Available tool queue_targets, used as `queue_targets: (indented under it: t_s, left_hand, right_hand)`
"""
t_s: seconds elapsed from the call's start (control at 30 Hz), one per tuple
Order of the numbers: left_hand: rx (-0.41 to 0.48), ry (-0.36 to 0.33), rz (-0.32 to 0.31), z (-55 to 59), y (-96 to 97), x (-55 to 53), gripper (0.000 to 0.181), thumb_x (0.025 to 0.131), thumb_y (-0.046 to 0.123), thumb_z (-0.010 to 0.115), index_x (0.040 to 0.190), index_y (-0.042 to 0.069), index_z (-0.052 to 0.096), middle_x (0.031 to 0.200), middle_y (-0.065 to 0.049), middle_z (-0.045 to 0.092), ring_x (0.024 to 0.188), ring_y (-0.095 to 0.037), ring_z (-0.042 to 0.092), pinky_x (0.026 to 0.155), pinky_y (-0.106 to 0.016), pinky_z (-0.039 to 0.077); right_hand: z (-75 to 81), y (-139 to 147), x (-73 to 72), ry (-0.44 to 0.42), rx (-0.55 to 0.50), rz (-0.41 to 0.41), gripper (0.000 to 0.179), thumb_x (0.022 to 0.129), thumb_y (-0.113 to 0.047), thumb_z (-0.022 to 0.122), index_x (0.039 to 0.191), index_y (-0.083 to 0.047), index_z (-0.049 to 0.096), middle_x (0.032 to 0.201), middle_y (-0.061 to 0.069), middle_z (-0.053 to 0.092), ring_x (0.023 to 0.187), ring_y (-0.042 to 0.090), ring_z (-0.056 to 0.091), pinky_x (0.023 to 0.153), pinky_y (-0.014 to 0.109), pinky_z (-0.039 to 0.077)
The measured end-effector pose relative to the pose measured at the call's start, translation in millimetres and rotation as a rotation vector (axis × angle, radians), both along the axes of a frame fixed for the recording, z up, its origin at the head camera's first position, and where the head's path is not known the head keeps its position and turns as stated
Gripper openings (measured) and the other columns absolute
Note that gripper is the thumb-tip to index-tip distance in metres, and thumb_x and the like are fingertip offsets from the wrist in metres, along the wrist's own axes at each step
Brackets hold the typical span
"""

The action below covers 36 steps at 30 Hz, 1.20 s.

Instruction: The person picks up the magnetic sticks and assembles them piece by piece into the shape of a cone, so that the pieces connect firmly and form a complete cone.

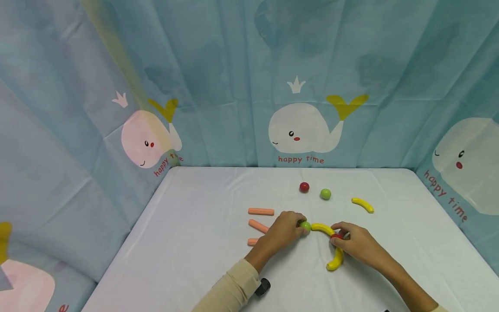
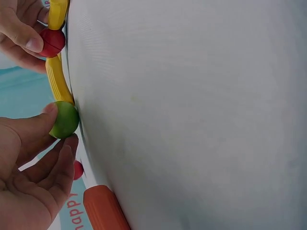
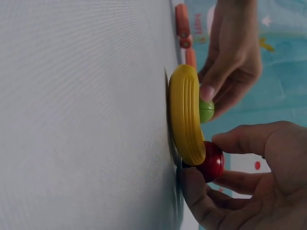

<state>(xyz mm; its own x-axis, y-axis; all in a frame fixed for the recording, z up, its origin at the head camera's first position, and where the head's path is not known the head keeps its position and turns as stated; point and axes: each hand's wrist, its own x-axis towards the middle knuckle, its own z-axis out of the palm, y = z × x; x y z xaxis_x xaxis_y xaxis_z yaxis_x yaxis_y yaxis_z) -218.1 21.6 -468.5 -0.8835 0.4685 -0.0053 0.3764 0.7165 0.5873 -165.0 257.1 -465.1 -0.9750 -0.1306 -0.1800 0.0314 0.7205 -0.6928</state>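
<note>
My left hand (image 1: 286,228) pinches a small green ball (image 2: 66,120) between thumb and fingers at the left end of a yellow toy banana (image 1: 322,228). To its right, my right hand (image 1: 359,243) holds a red ball (image 3: 211,162) by thumb and fingertips. That red ball sits at the bend between the first banana and a second yellow banana (image 1: 335,261), which points toward the front. In the left wrist view, green ball, banana, red ball and the other banana line up end to end on the white table.
Several orange sticks (image 1: 260,211) lie left of the hands, partly behind the left forearm. Farther back are another red ball (image 1: 304,187), another green ball (image 1: 325,194) and a third banana (image 1: 362,205). A black cylindrical object (image 1: 263,286) shows beside the left sleeve. Whale-print curtains (image 1: 218,86) surround the white table (image 1: 202,203).
</note>
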Motion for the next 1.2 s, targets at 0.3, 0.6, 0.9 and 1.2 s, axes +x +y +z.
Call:
queue_targets:
  t_s: [0.3,0.6,0.9,1.2]
  left_hand:
    - [0.019,-0.01,0.02,-1.3,3.9,-1.2,0.035,0.095,0.019,0.082,0.128,0.01,0.076,0.108,0.006,0.073,0.09,-0.003,0.058,0.084,-0.019,0.053]
    - [0.02,0.003,0.022,-2.4,4.8,-1.0,0.037,0.096,0.017,0.081,0.132,0.014,0.075,0.108,0.006,0.072,0.091,-0.002,0.059,0.086,-0.019,0.054]
    - [0.006,0.021,0.001,-0.7,7.0,-0.1,0.034,0.097,0.016,0.079,0.131,0.012,0.076,0.115,0.005,0.074,0.099,-0.005,0.064,0.091,-0.02,0.054]
    - [0.004,0.005,0.016,-0.7,7.7,1.1,0.035,0.098,0.016,0.078,0.133,0.013,0.074,0.121,0.005,0.074,0.103,-0.005,0.065,0.096,-0.021,0.055]
  right_hand:
    - [0.1,-1.2,0.5,-0.001,-0.015,-0.001,0.043,0.097,-0.023,0.075,0.133,-0.001,0.065,0.101,0.005,0.067,0.077,0.018,0.062,0.062,0.03,0.054]
    - [-0.8,-3.4,0.1,-0.009,0.002,-0.004,0.047,0.097,-0.025,0.076,0.134,0.001,0.064,0.099,0.005,0.066,0.077,0.018,0.061,0.063,0.03,0.054]
    - [-1.6,-4.7,-0.8,0.018,0.045,0.012,0.049,0.096,-0.025,0.075,0.135,0.002,0.064,0.101,0.004,0.066,0.083,0.018,0.058,0.068,0.03,0.052]
    - [-2.7,-5.1,0.8,0.031,0.014,0.012,0.054,0.096,-0.019,0.073,0.143,0.003,0.057,0.113,0.008,0.065,0.084,0.018,0.058,0.069,0.028,0.052]
